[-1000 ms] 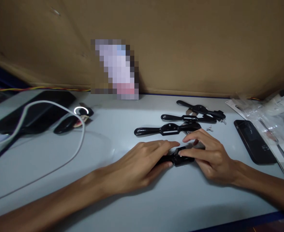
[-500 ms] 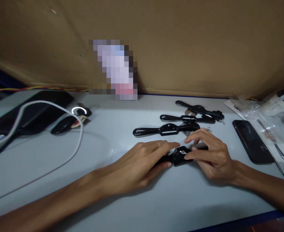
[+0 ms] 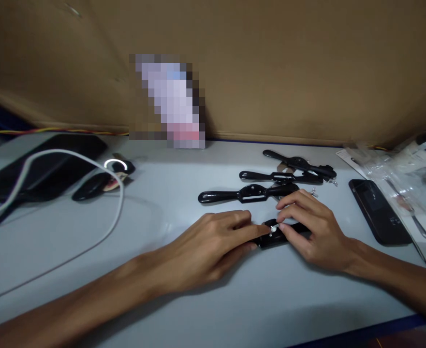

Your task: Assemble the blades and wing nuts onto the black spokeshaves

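A black spokeshave [image 3: 269, 241] lies on the grey tabletop, its far handle partly hidden behind my fingers. My left hand [image 3: 216, 246] is closed round its left end, thumb along the near side and index finger reaching to the middle. A small silver thumbscrew [image 3: 273, 230] sits on the middle of the tool. My right hand [image 3: 314, 234] pinches at this screw with thumb and fingertips. Behind lie loose black parts: a spokeshave body [image 3: 218, 196] with a slot, a second body [image 3: 254, 176], and a third spokeshave [image 3: 296, 163] farther back.
At right lie a black phone-like device [image 3: 377, 212], a white card [image 3: 418, 227] and clear plastic bags [image 3: 397, 166]. A white cable [image 3: 120, 210] loops across the left, near a large black object [image 3: 46, 166]. Cardboard [image 3: 288, 72] stands behind the table.
My right fingers have closed from spread to a pinch at the thumbscrew. My left index finger has moved onto the screw's left side. The spokeshave stays in place.
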{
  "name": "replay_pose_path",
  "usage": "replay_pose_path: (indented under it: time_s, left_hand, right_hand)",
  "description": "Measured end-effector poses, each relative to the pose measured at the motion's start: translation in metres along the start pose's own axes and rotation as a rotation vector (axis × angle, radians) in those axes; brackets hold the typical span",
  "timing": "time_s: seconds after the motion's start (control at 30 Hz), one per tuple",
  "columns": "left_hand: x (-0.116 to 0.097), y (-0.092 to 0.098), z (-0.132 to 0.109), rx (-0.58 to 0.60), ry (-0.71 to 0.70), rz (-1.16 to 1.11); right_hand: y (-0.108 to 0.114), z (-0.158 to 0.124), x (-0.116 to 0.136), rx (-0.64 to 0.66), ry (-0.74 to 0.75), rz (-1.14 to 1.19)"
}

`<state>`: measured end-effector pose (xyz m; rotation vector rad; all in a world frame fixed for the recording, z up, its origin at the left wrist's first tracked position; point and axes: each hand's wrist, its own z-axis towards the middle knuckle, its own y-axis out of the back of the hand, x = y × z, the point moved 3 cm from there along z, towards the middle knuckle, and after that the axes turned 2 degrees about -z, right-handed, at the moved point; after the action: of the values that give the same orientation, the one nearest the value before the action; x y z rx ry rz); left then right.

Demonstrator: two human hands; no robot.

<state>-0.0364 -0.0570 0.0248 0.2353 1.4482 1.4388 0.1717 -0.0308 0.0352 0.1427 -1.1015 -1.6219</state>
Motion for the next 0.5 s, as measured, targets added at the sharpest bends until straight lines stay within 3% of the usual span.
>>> replay_pose_path:
  time_s: [0.5]
  left_hand:
    - [-0.0006, 0.0002, 0.001, -0.048, 0.044, -0.041]
  right_hand:
    - [-0.0009, -0.0014, 0.001, 0.033, 0.045, 0.042]
